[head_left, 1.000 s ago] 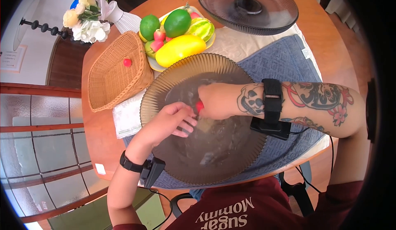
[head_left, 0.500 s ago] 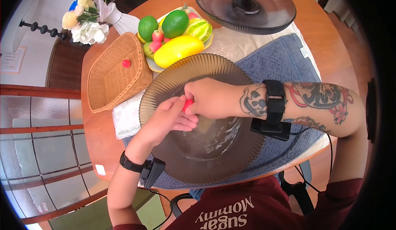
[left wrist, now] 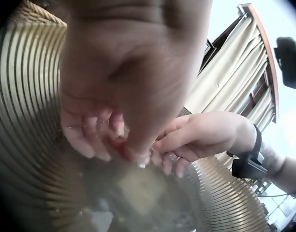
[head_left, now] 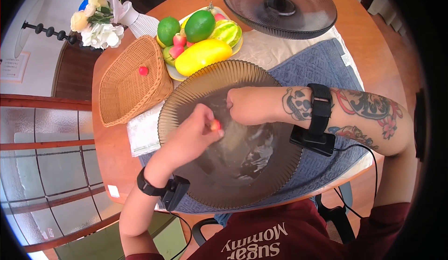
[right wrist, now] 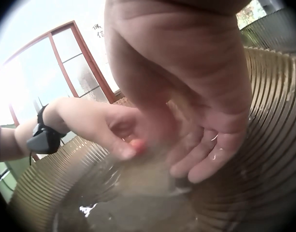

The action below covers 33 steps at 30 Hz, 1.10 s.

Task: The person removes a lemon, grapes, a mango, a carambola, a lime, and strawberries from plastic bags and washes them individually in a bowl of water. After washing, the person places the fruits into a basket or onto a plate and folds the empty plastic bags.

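Above the large ribbed smoky-glass bowl (head_left: 205,87), my left hand (head_left: 186,131) pinches a small red fruit (head_left: 215,125) with a paler yellowish patch between thumb and fingers. In the right wrist view the same red fruit (right wrist: 137,146) shows at the left thumb's tip. My right hand (head_left: 249,106) hangs over the water to the right of the left hand, its wet fingers loosely bent and holding nothing. Cloudy water (head_left: 254,152) with bright ripples fills the bowl's middle.
A wicker basket (head_left: 126,96) with one small red fruit (head_left: 143,71) stands left of the bowl. Behind the bowl, a plate holds several fruits, among them a yellow melon (head_left: 203,58). A second glass bowl (head_left: 242,3) sits farther back. A blue towel (head_left: 310,66) lies under the bowl.
The red fruit has passed from my right hand to my left. The right hand first moved left to meet the left hand, then drew back to the right without it.
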Motion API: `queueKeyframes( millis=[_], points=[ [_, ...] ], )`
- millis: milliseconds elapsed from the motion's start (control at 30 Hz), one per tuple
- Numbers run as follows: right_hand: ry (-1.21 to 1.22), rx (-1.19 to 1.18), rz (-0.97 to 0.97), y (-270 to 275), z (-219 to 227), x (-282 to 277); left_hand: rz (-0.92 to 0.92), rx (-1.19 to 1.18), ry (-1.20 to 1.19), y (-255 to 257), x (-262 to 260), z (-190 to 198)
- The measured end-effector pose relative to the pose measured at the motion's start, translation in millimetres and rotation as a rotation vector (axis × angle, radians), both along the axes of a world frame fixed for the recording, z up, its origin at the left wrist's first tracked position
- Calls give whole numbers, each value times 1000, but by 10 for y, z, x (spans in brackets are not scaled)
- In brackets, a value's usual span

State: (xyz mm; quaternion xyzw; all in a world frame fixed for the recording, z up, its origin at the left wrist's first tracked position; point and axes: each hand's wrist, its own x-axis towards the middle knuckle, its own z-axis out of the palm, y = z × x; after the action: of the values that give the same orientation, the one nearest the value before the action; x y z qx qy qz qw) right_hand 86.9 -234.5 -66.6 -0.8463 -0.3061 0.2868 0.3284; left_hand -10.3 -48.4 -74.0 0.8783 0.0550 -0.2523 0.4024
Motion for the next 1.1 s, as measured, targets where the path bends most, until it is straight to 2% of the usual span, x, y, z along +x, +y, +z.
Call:
queueKeyframes(
  millis=[33, 67, 100, 200, 267, 300, 333, 367, 400, 433, 500, 567, 600, 667, 800, 867, 1100],
  points=[
    [171, -172, 149, 46, 184, 138, 2, 0, -1, -47, -8, 32],
    [341, -344, 299, 75, 284, 214, -88, 50, -33, -120, -9, 94],
    [340, -344, 300, 71, 258, 196, -177, 100, -64, -176, -12, 143],
    [324, -226, 228, 47, 208, 169, -253, -13, 64, -229, -3, 223],
    [396, -348, 357, 63, 287, 233, -304, -56, 131, -230, 6, 224],
    [396, -347, 355, 53, 164, 198, -214, 64, 15, -211, 2, 197],
    [316, -259, 217, 44, -58, 133, -122, 184, -102, -188, -1, 170],
    [276, -215, 147, 51, -109, 99, -123, 184, -102, -155, 7, 146],
    [235, -170, 79, 60, -157, 64, -39, 144, -84, -116, 28, 122],
    [210, -224, 127, 107, -117, 44, 46, 104, -66, -96, 50, 113],
    [183, -277, 174, 144, -79, 53, 18, 99, 4, -127, 65, 130],
    [600, -159, 223, 160, -115, 112, 113, -160, -3, -194, 49, 98],
    [600, -157, 221, 166, -135, 121, 110, -159, -3, -188, 53, 59],
    [854, -116, 133, 177, -171, 129, 168, -264, -64, -166, 63, -29],
    [827, -99, 78, 161, -172, 139, 215, -370, -64, -137, 68, -27],
    [778, -61, 54, 158, -172, 146, 323, -483, -26, -116, 70, -21],
    [826, 30, 95, 119, -165, 166, 295, -408, -63, -69, 74, 75]
  ],
)
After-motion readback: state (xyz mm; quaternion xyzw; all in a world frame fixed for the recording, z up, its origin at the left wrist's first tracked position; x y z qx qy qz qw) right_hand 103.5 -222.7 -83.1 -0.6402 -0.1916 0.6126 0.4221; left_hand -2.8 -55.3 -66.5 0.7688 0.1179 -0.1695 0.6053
